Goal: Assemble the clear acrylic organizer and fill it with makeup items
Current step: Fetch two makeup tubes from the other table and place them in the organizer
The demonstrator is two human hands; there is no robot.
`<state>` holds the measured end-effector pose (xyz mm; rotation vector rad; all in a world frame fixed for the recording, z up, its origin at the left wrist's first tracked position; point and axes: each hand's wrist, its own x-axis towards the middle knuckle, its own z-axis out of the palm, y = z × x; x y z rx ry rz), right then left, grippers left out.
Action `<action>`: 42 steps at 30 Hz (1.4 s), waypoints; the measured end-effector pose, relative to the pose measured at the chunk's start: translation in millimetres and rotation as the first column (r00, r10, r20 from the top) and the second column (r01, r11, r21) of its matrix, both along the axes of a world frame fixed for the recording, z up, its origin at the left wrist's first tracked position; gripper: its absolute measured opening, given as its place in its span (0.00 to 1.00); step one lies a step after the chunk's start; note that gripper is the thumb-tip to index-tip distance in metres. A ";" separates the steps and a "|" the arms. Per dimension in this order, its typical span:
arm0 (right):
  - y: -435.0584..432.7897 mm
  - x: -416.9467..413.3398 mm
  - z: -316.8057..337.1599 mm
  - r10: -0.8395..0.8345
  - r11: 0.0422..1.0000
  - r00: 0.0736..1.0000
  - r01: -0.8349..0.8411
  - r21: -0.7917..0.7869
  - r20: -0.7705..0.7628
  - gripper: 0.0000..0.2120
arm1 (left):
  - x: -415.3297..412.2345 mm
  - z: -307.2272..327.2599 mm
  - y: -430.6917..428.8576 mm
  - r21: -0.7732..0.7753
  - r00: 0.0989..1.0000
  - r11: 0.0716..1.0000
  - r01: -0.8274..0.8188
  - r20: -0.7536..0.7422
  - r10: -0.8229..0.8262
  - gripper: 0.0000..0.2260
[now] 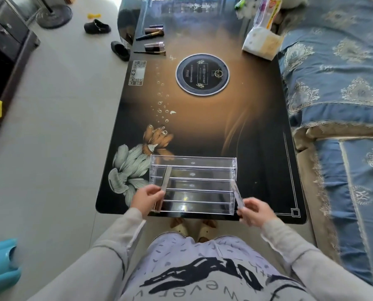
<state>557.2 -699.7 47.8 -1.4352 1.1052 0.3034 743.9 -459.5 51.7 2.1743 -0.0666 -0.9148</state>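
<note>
A clear acrylic organizer (194,183) with stepped tiers stands at the near edge of the dark table (257,118). My left hand (146,197) grips a clear acrylic side strip (165,183) that leans against the organizer's left end. My right hand (257,211) holds a second clear strip (237,195) at the organizer's right end. Makeup items (154,39), tubes and brushes, lie in a group at the table's far left corner, well away from both hands.
A round black induction plate (202,74) sits in the table's middle. A white packet (261,42) and a tall bag rest at the far right corner. A blue patterned sofa (341,94) runs along the right. Dark slippers (97,26) lie on the floor at left.
</note>
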 end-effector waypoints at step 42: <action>-4.8 139.1 13.6 0.286 0.838 0.954 -0.294 -0.460 -0.088 0.08 | 88.5 1.9 -65.0 0.119 0.912 0.930 0.347 0.188 -0.364 0.08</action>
